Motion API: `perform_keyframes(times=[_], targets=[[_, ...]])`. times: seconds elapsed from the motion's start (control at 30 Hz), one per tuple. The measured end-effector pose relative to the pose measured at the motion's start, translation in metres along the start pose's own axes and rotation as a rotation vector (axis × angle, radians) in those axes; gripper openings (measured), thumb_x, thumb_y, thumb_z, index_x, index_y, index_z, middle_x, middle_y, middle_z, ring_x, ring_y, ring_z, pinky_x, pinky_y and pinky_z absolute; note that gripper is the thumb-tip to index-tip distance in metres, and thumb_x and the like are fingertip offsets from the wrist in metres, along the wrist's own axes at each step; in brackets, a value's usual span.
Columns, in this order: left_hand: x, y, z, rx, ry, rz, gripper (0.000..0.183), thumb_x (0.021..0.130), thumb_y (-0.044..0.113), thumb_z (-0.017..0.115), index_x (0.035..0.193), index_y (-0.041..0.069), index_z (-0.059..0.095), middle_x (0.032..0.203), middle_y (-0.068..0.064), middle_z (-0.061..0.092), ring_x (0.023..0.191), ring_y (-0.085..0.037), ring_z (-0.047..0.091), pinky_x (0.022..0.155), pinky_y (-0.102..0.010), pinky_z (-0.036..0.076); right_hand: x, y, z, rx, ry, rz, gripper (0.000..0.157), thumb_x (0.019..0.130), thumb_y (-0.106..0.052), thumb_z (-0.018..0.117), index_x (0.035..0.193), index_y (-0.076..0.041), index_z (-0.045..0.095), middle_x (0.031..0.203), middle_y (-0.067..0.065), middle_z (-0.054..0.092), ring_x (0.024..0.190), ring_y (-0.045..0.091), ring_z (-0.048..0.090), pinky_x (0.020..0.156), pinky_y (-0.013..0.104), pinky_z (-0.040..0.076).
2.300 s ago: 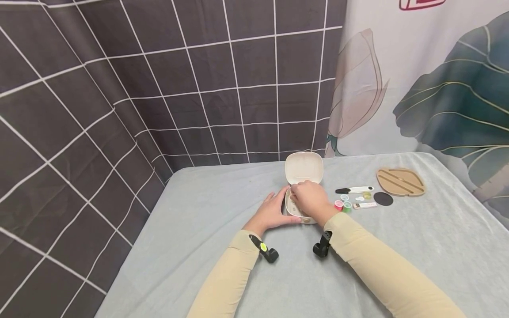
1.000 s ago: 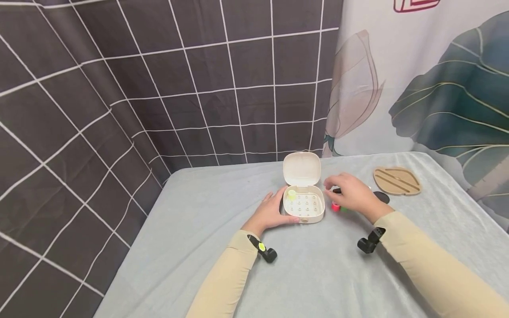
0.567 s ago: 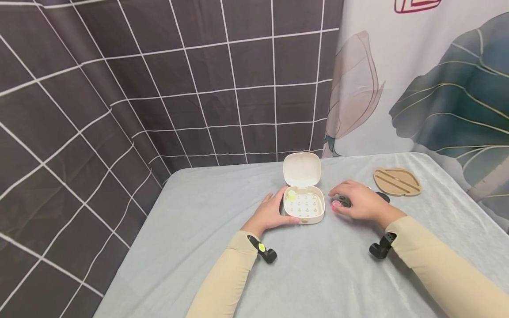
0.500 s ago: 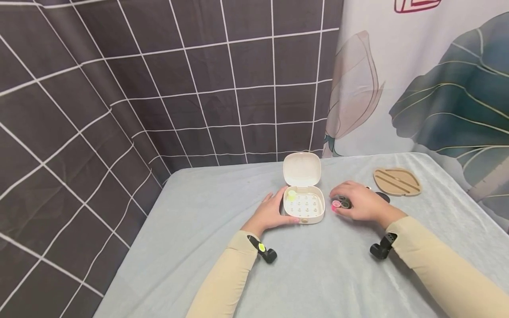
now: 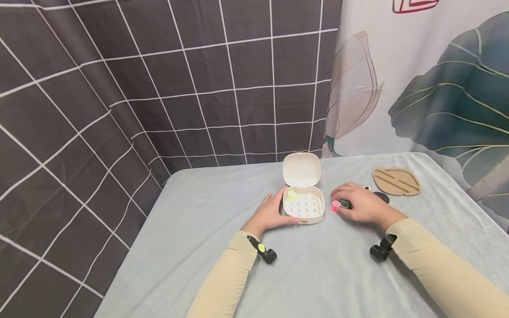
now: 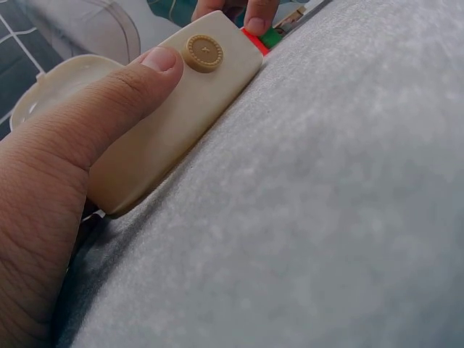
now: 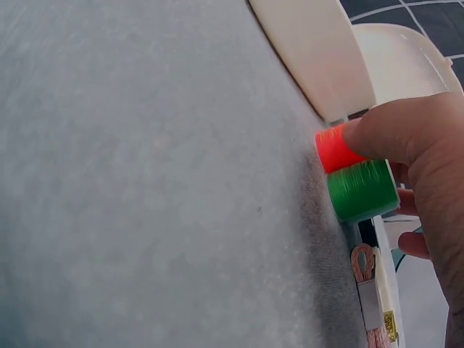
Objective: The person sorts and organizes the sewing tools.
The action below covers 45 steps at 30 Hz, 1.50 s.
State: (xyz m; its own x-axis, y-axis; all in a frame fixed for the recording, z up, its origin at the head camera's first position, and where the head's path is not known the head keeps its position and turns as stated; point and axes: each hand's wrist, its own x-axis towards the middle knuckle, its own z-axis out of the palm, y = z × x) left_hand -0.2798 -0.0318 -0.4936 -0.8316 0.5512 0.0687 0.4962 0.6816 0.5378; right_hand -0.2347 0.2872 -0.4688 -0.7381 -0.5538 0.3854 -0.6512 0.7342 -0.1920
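My left hand (image 5: pixel 272 211) grips the left side of a cream sewing box (image 5: pixel 317 219), its thumb along the front wall beside a tan button clasp (image 6: pixel 204 53). The hinged lid (image 5: pixel 301 169) stands raised. Inside is a pegged base, and a yellow-green thread spool (image 5: pixel 291 195) sits in its back left corner. Right of the box, my right hand (image 5: pixel 359 204) pinches a red thread spool (image 7: pixel 335 150), thumb on its side and the other fingers behind. A green thread spool (image 7: pixel 362 190) stands right against it, partly under the hand.
A tan grooved tray (image 5: pixel 396 181) lies at the back right, near a black disc (image 5: pixel 381 196) partly hidden by the right hand. Past the green spool lies a looped pink thread bundle (image 7: pixel 364 262). A grey cloth (image 5: pixel 222 198) covers the table.
My right hand has left the box for the spools on its right, uncovering the yellow-green spool inside, and has lowered onto the red one. The left hand has stayed on the box.
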Motion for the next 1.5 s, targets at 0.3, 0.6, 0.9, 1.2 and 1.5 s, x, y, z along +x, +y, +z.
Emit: perform_keyframes(times=[0.3, 0.6, 0.9, 1.2, 1.5], targets=[[0.0, 0.0, 0.0, -0.004, 0.005, 0.008, 0.116, 0.071, 0.067, 0.08, 0.161, 0.021, 0.023, 0.161, 0.002, 0.038, 0.148, -0.013, 0.033, 0.126, -0.034, 0.01, 0.005, 0.0, 0.0, 0.032, 0.017, 0.011, 0.018, 0.083, -0.02, 0.077, 0.099, -0.013, 0.073, 0.105, 0.001, 0.07, 0.105, 0.026, 0.062, 0.093, 0.049, 0.051], [0.0, 0.0, 0.001, -0.006, 0.0, 0.003, 0.117, 0.071, 0.068, 0.08, 0.162, 0.022, 0.022, 0.162, 0.003, 0.036, 0.148, -0.011, 0.033, 0.126, -0.032, 0.01, 0.007, -0.001, -0.001, 0.039, 0.009, 0.051, 0.018, 0.081, -0.016, 0.076, 0.099, -0.013, 0.074, 0.097, -0.002, 0.07, 0.098, 0.023, 0.063, 0.087, 0.047, 0.054], [-0.001, 0.0, 0.0, -0.023, 0.012, 0.005, 0.117, 0.07, 0.067, 0.081, 0.161, 0.022, 0.023, 0.162, 0.002, 0.036, 0.149, -0.013, 0.031, 0.126, -0.035, 0.011, 0.013, -0.006, -0.007, 0.039, -0.015, 0.082, 0.02, 0.082, -0.015, 0.075, 0.101, -0.01, 0.075, 0.097, 0.001, 0.07, 0.097, 0.024, 0.064, 0.087, 0.048, 0.054], [-0.001, 0.001, -0.001, -0.034, 0.012, 0.018, 0.116, 0.07, 0.065, 0.082, 0.161, 0.02, 0.024, 0.161, 0.001, 0.037, 0.148, -0.013, 0.034, 0.126, -0.034, 0.011, 0.025, -0.01, -0.015, 0.056, -0.025, 0.1, 0.024, 0.085, -0.013, 0.073, 0.107, -0.006, 0.074, 0.103, 0.007, 0.072, 0.1, 0.028, 0.064, 0.09, 0.05, 0.054], [-0.002, 0.0, -0.001, -0.052, 0.032, 0.047, 0.111, 0.073, 0.061, 0.082, 0.16, 0.021, 0.025, 0.159, 0.003, 0.04, 0.146, -0.012, 0.036, 0.126, -0.035, 0.012, 0.043, -0.017, -0.02, 0.057, -0.009, 0.087, 0.02, 0.088, -0.014, 0.071, 0.105, -0.007, 0.074, 0.103, 0.005, 0.073, 0.101, 0.027, 0.063, 0.09, 0.05, 0.053]])
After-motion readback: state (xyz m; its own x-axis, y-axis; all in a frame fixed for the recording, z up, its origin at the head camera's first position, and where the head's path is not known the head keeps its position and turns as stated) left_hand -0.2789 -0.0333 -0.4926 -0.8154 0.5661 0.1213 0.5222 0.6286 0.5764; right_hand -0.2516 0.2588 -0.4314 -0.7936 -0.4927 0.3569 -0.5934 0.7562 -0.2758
